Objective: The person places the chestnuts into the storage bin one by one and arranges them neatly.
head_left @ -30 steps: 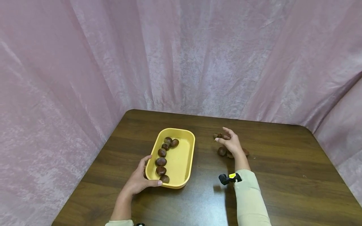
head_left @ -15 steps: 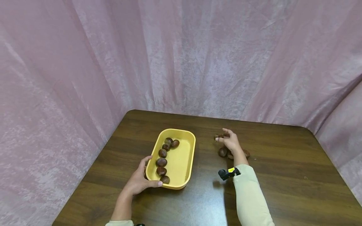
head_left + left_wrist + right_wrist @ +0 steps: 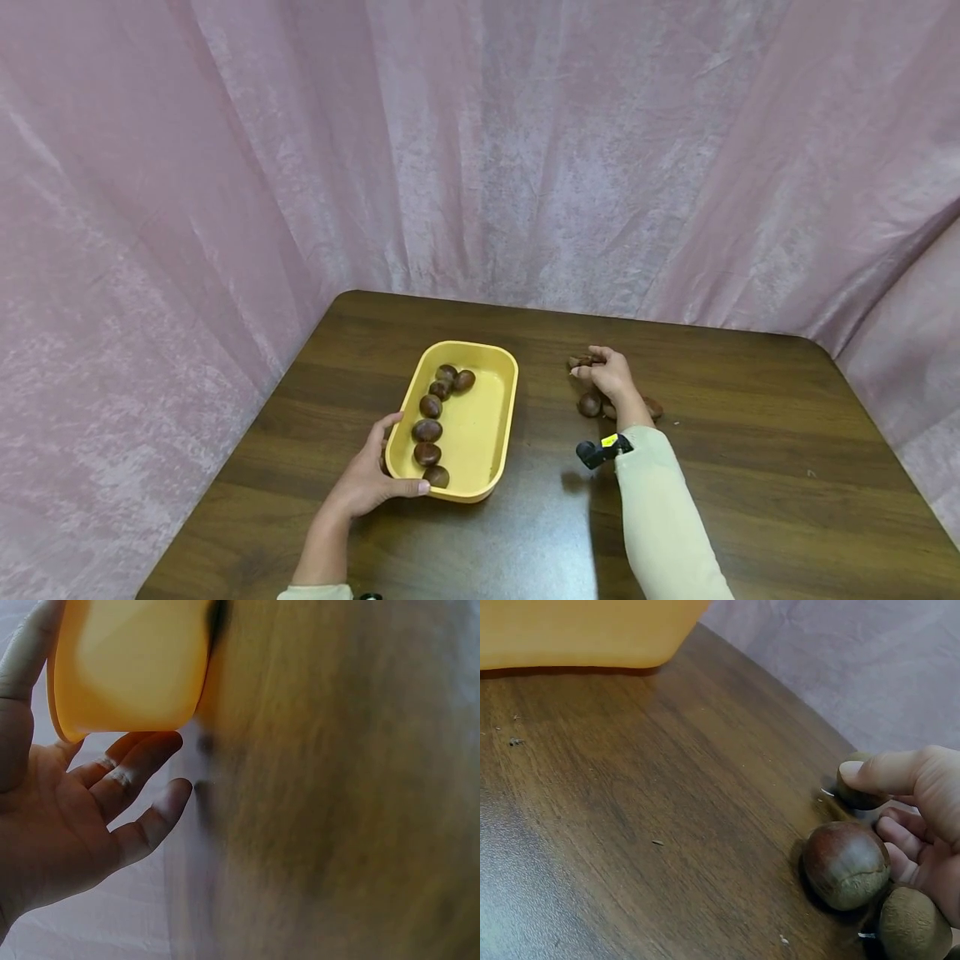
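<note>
My left hand (image 3: pixel 366 482) grips the near left corner of a yellow plastic tray (image 3: pixel 474 429), its thumb over the rim and fingers along the outer wall. Seen from the left wrist, fingertips lie against the tray wall (image 3: pixel 135 667). Several brown chestnuts (image 3: pixel 427 430) form a line down the tray's left side. To the right of the tray, my right hand (image 3: pixel 613 379) reaches over a small group of chestnuts on the table. In the right wrist view its thumb and fingers pinch one chestnut (image 3: pixel 860 797), partly hidden by the thumb.
Beside the right hand lie a glossy loose chestnut (image 3: pixel 846 865) and a duller one (image 3: pixel 913 925). Small crumbs (image 3: pixel 516 741) dot the wooden table (image 3: pixel 750 450). A pink curtain (image 3: pixel 525 167) hangs behind the table's far edge.
My right hand's thumb and fingers have drawn together on a chestnut, and its forearm has shifted slightly. The left hand and tray stay in place.
</note>
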A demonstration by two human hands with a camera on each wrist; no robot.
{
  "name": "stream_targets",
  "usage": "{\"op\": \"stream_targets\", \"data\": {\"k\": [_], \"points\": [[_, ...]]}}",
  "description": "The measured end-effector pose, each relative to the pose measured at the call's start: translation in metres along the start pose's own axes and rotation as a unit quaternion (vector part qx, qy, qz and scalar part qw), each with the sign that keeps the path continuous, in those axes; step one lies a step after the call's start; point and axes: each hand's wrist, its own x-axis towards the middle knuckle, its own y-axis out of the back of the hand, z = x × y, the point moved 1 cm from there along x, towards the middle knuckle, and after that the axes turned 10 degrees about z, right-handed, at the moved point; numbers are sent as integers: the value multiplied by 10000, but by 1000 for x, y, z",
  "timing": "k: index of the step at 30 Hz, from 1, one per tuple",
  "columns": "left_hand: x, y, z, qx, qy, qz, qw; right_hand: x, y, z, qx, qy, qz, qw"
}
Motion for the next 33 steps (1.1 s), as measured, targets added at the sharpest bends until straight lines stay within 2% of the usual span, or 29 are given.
{"op": "stream_targets", "data": {"k": [8,16,23,26,33], "points": [[0,0,0,-41,72,-41,10000,2,-3,1,-850,131,310,9958],[0,-1,0,-14,5,30,10000,3,-6,-1,-1199,44,413,9919],[0,-2,-1,-30,31,34,10000,-7,-1,-5,-944,252,423,9943],[-1,-2,-2,-34,70,45,10000,-13,3,-7,-825,304,282,9957],[0,-1,-1,-101,35,53,9999,-24,3,-11,-546,256,237,9979]]}}
